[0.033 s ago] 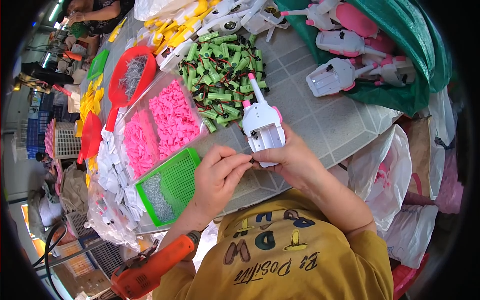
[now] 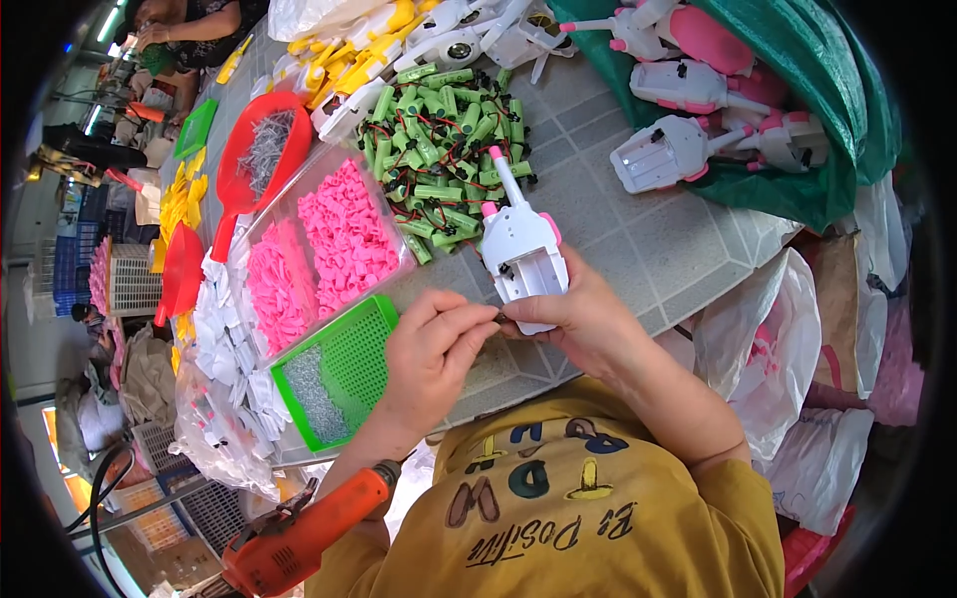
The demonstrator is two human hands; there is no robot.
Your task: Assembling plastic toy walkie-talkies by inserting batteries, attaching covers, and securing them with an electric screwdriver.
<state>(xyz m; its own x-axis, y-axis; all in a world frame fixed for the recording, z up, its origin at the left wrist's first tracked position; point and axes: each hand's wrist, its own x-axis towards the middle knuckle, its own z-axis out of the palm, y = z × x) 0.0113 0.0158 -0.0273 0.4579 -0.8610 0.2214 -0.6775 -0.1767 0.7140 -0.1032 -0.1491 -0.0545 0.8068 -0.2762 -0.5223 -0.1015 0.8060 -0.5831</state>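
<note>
My right hand [image 2: 596, 317] grips a white plastic toy housing [image 2: 525, 239] by its lower end, thumb across the front edge. The housing has a pink-tipped spout pointing away from me, pink side parts and an open, hollow compartment. My left hand [image 2: 431, 349] is closed in a pinch beside the housing's lower left corner. Between its fingertips is a small dark piece [image 2: 500, 317], too small to name, close to my right thumb. A heap of green battery cells [image 2: 439, 149] with red and black wires lies just beyond the housing.
Left of my hands are a green tray [image 2: 361, 364] of small screws, a clear box of pink parts [image 2: 349, 224] and a red scoop [image 2: 231, 179] with metal pieces. An orange power screwdriver [image 2: 304, 533] is near my left forearm. A green sack [image 2: 847, 120] holds similar housings at far right.
The housing's spout has tilted very slightly to the left. Both hands keep nearly the same place and grip.
</note>
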